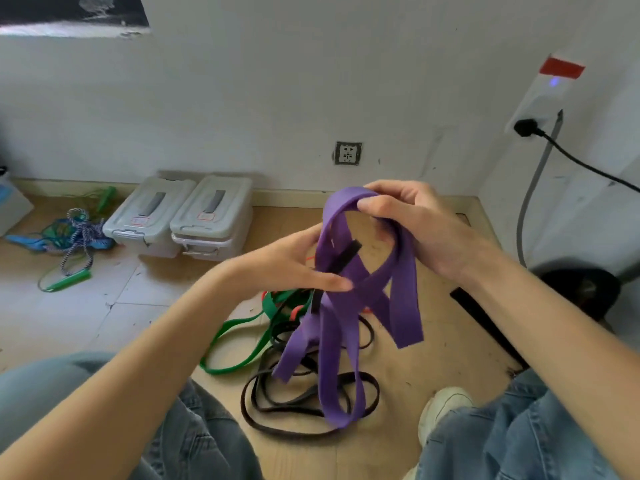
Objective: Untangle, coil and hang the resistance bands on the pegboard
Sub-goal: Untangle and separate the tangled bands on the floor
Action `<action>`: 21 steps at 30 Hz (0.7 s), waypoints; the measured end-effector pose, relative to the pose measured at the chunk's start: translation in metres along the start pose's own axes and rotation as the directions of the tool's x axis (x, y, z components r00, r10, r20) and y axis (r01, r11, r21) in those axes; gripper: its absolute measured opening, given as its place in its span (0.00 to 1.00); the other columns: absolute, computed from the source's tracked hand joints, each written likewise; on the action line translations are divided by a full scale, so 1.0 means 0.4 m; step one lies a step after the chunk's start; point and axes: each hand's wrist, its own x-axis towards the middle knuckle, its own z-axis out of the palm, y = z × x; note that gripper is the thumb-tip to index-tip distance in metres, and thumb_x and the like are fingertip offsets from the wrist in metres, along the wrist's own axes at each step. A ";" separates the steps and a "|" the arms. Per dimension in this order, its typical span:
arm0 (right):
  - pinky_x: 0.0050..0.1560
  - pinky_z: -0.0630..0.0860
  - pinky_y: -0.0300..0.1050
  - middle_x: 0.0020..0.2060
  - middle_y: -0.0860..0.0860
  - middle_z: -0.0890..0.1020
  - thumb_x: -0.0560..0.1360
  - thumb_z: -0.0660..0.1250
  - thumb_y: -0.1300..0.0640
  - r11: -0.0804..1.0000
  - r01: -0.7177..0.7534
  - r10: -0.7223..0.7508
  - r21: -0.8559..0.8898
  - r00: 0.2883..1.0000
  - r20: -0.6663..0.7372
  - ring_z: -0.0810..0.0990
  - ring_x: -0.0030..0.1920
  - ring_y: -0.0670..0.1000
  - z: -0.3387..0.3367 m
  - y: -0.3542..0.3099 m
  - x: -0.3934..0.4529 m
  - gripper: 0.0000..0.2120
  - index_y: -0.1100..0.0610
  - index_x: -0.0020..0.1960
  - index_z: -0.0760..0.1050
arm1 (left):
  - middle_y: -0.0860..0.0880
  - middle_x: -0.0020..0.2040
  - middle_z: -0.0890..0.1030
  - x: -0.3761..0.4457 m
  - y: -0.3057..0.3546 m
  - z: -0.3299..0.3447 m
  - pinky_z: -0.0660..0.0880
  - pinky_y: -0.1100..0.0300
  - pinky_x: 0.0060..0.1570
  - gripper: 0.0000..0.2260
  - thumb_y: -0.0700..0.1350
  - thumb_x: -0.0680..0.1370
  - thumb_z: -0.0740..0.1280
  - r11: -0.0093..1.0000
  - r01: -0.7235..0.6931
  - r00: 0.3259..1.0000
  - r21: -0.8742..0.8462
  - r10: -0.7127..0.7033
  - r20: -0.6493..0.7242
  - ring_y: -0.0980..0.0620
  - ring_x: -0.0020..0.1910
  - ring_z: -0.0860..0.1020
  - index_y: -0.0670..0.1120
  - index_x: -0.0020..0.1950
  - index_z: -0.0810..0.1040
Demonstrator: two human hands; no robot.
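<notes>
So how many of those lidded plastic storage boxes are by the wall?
2, side by side on the floor against the wall: the left box and the right box, touching or nearly so. None looks hidden.

Two lidded boxes [180,216] by the wall [311,81], ropes [69,237] left, bands [304,368] before them on floor [433,358]

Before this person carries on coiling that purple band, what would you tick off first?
1. Right hand grips the top loop of the purple band: ok.
2. Left hand holds the band where its strands cross: ok.
3. Purple band lifted free of the floor pile: cannot tell; its lower loops hang over the black band.
4. Short black strap wrapped round the coil: not ok; it only lies across the strands.
5. Green band untangled: not ok; it lies mixed with the black one.
6. Pegboard within reach: cannot tell; none is in view.
</notes>
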 end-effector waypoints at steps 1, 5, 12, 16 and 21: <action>0.30 0.70 0.33 0.29 0.46 0.78 0.72 0.66 0.59 0.999 0.007 -0.008 0.038 0.999 0.032 0.73 0.28 0.43 0.002 -0.001 -0.003 0.05 0.60 0.44 0.77 | 0.51 0.54 0.81 0.006 -0.001 0.014 0.75 0.61 0.53 0.20 0.39 0.72 0.72 0.995 -0.056 0.997 -0.083 0.052 -0.059 0.56 0.54 0.79 0.44 0.63 0.73; 0.28 0.64 0.35 0.22 0.43 0.72 0.74 0.67 0.58 0.991 -0.016 0.008 -0.131 0.998 -0.060 0.67 0.24 0.42 -0.023 -0.005 -0.006 0.04 0.58 0.43 0.77 | 0.40 0.46 0.80 0.020 0.014 -0.008 0.75 0.52 0.49 0.07 0.34 0.76 0.65 0.997 -0.072 0.924 0.030 0.078 -0.373 0.46 0.44 0.77 0.35 0.53 0.76; 0.46 0.68 0.40 0.47 0.51 0.74 0.67 0.74 0.48 0.643 -0.065 -0.052 -0.763 0.990 -0.128 0.74 0.45 0.49 -0.060 0.041 0.008 0.18 0.55 0.52 0.77 | 0.53 0.36 0.83 -0.045 0.091 -0.075 0.76 0.67 0.32 0.05 0.43 0.68 0.69 0.866 -0.092 0.988 -0.491 0.019 -0.151 0.58 0.34 0.80 0.50 0.40 0.84; 0.39 0.67 0.43 0.44 0.50 0.77 0.68 0.69 0.39 0.552 -0.244 0.043 -0.797 0.963 -0.266 0.74 0.44 0.50 -0.046 0.081 0.004 0.21 0.56 0.48 0.73 | 0.51 0.33 0.82 -0.032 0.099 -0.068 0.75 0.67 0.27 0.05 0.44 0.73 0.69 0.784 -0.060 0.950 -0.618 -0.145 -0.276 0.57 0.29 0.79 0.46 0.38 0.81; 0.36 0.76 0.37 0.38 0.49 0.83 0.63 0.68 0.34 0.845 -0.216 0.193 -0.489 0.976 -0.097 0.82 0.38 0.46 -0.025 0.068 -0.012 0.24 0.54 0.45 0.77 | 0.51 0.29 0.80 -0.018 0.098 -0.063 0.73 0.69 0.24 0.09 0.48 0.72 0.69 0.662 -0.061 0.908 -0.747 -0.273 -0.316 0.59 0.23 0.76 0.45 0.34 0.83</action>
